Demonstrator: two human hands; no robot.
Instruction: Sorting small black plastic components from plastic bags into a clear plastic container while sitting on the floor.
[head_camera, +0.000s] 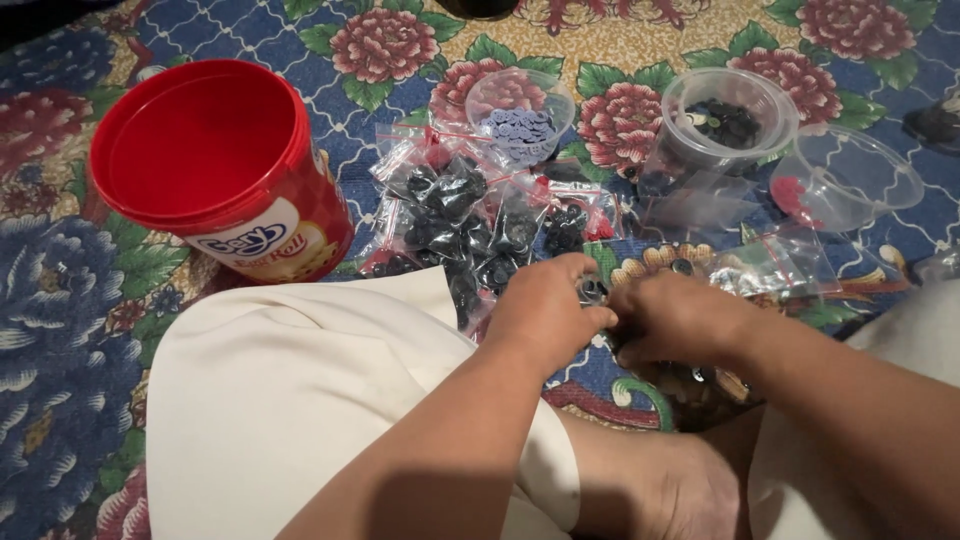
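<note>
Beside bagged buttons (455, 215), left hand (545, 305), right hand (675, 320) touching

Open floral mat (60, 330) lies left; red tub (215, 165), bagged buttons (465, 215) and clear plastic cups (720, 130) crowd the space ahead.

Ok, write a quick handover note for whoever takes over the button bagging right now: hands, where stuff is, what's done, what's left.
Left hand and right hand meet over the floral mat, pinching a small clear bag; its contents are hidden.
Done: a pile of filled bags of dark buttons lies just ahead of the hands.
Left: loose buttons remain in the clear tub and the shallow cup.
The red bucket lies tipped, far left.
</note>
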